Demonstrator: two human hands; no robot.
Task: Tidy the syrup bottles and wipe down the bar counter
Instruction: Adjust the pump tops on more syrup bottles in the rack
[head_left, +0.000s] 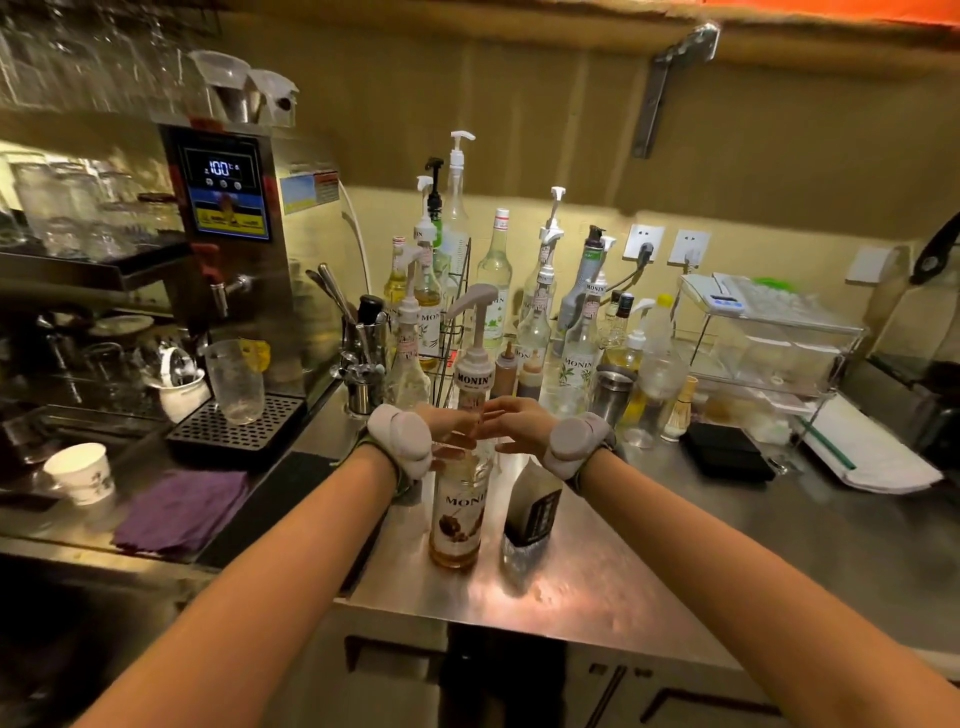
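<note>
Landmark: the pump bottle (460, 499), the syrup bottle with the brown label that stands upright on the desk (727, 561) straight ahead of you, near its front edge.
Long axis: vertical, the pump head (474, 304) at the top and turned to your left.
Left hand (447, 428): it meets the neck of the pump bottle from the left; the fingers look curled round it, though blur leaves the grip unsure.
Right hand (511, 426): it comes at the same neck from the right, fingers spread and fairly straight, touching or nearly touching the bottle.
Nearer hand: both are level with the neck; the left one is closer in.
Contents: the pump bottle holds only a shallow amber layer at the bottom, so you can expect it to be light.
Neighbour: a dark bottle (532, 512) stands just to the right of the pump bottle, under your right wrist; mind it if you lift.
Other bottles: the main cluster of syrup bottles (540, 312) stands behind the pump bottle, by the wall.
Cloth: a purple cloth (182, 512) lies well to the left of the pump bottle.
</note>
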